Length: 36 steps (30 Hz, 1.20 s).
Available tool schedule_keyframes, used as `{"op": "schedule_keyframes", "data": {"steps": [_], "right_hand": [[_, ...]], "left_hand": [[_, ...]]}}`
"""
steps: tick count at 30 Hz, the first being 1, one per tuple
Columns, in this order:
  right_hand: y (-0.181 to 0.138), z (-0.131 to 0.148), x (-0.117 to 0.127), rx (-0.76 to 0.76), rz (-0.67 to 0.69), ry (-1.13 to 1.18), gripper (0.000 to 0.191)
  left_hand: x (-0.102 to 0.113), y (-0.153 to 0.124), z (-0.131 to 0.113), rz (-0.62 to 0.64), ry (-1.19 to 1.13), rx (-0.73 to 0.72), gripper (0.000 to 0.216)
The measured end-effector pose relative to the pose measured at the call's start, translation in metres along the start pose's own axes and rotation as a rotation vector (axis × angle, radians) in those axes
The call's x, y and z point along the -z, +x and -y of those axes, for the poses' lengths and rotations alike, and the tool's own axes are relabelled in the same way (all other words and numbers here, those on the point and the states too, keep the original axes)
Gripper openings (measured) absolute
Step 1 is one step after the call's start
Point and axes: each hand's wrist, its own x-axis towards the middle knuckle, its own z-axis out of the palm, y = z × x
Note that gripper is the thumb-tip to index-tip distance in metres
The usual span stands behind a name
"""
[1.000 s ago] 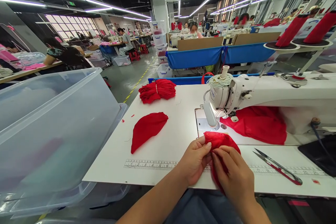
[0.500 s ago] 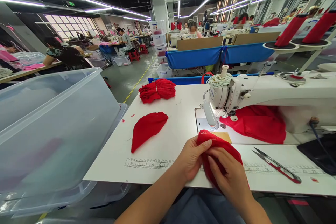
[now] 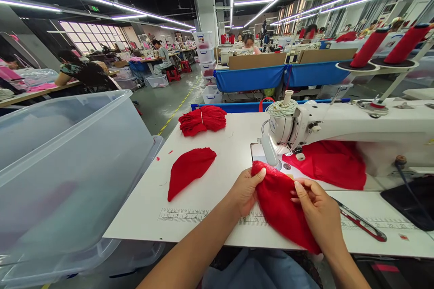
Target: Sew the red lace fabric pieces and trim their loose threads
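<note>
A piece of red fabric (image 3: pixel 283 210) hangs between my two hands, over the front edge of the white table. My left hand (image 3: pixel 247 189) pinches its upper left corner, thumb on top. Along the upper right edge, my right hand (image 3: pixel 317 203) grips it between thumb and fingers. Just behind the cloth stands the sewing machine (image 3: pixel 281 133), its needle area partly hidden by its own head. More red fabric (image 3: pixel 334 165) lies under the machine arm. Thread snips (image 3: pixel 362 223) rest right of my right hand, partly covered by it.
On the table's left lie a single red cut piece (image 3: pixel 191 169) and a tied red bundle (image 3: pixel 202 120). A printed ruler (image 3: pixel 183 215) runs along the front. Large clear plastic bins (image 3: pixel 77 167) stand at left. Red thread cones (image 3: pixel 369 48) rise at right. Other people work farther back.
My right hand has moved right and slightly up along the fabric, which is now spread out flatter between my hands. My left hand keeps its pinch on the corner.
</note>
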Motion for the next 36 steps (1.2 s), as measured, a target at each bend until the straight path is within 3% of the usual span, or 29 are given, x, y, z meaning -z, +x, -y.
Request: {"op": "schedule_keyframes", "data": {"steps": [5, 10, 17, 23, 32, 36], "right_hand": [[-0.001, 0.003, 0.000, 0.027, -0.066, -0.056, 0.036], [-0.003, 0.011, 0.000, 0.146, -0.142, -0.152, 0.028], [-0.008, 0.017, -0.007, 0.251, -0.040, -0.080, 0.025], [-0.008, 0.019, -0.004, 0.155, 0.101, 0.006, 0.034], [-0.015, 0.016, -0.004, -0.050, -0.012, 0.359, 0.029], [-0.007, 0.013, -0.007, -0.202, 0.008, 0.464, 0.033]], "left_hand": [[0.002, 0.002, 0.000, 0.007, -0.003, -0.010, 0.043], [0.002, 0.002, 0.000, 0.017, -0.017, -0.019, 0.039], [0.002, 0.001, 0.005, 0.002, 0.019, -0.052, 0.041], [-0.001, -0.004, 0.001, 0.010, 0.036, -0.049, 0.039], [-0.003, -0.006, -0.005, -0.080, -0.107, -0.017, 0.036], [0.002, -0.002, -0.011, -0.018, -0.073, 0.073, 0.032]]}}
